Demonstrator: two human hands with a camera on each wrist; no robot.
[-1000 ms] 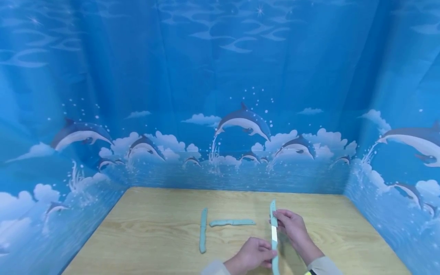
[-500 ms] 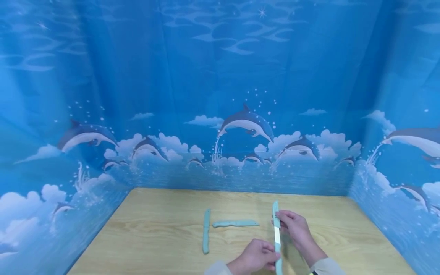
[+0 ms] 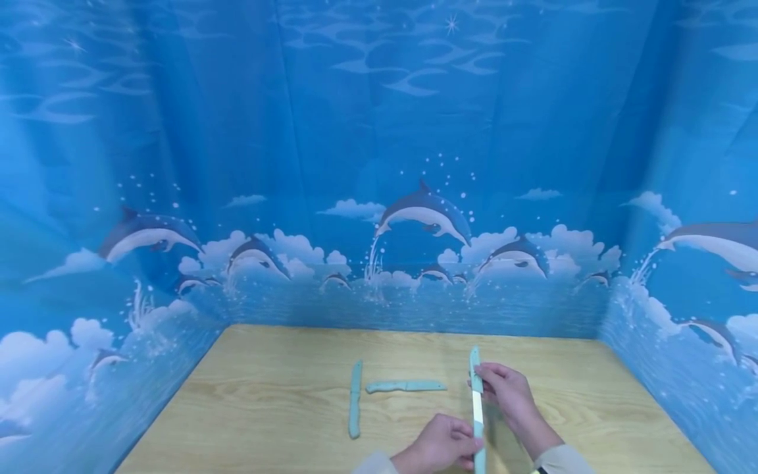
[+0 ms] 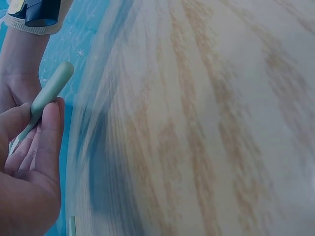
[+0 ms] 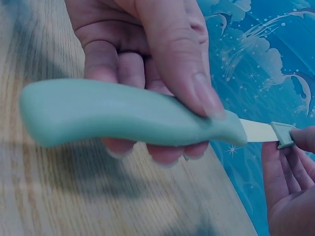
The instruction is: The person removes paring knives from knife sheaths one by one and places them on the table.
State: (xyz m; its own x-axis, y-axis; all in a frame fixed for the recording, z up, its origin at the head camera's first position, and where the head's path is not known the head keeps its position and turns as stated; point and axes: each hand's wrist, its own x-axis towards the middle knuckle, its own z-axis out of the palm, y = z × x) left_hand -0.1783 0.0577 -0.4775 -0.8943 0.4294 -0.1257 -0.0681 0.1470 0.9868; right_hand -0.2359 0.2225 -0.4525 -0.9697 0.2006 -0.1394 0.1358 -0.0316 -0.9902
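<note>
A knife with a mint-green handle (image 5: 123, 108) is held upright in line with my view above the right part of the table. My left hand (image 3: 441, 442) grips the handle between thumb and fingers. Farther up, my right hand (image 3: 510, 395) pinches the matching green sheath (image 3: 476, 368) between thumb and fingers. A strip of pale blade (image 5: 258, 131) shows between handle and sheath; the rest of the blade is hidden inside. In the left wrist view the handle's rounded end (image 4: 61, 73) sticks out past the left fingers.
Two more green sheathed knives lie on the wooden table (image 3: 260, 395) to the left: one knife (image 3: 354, 403) points away, the other knife (image 3: 406, 386) lies crosswise beside it. A blue dolphin-printed curtain (image 3: 367, 131) encloses the back and sides.
The head view has shifted slightly, so everything sits a little farther right than a second ago. Both hands keep their hold on the knife, and the blade strip looks about the same.
</note>
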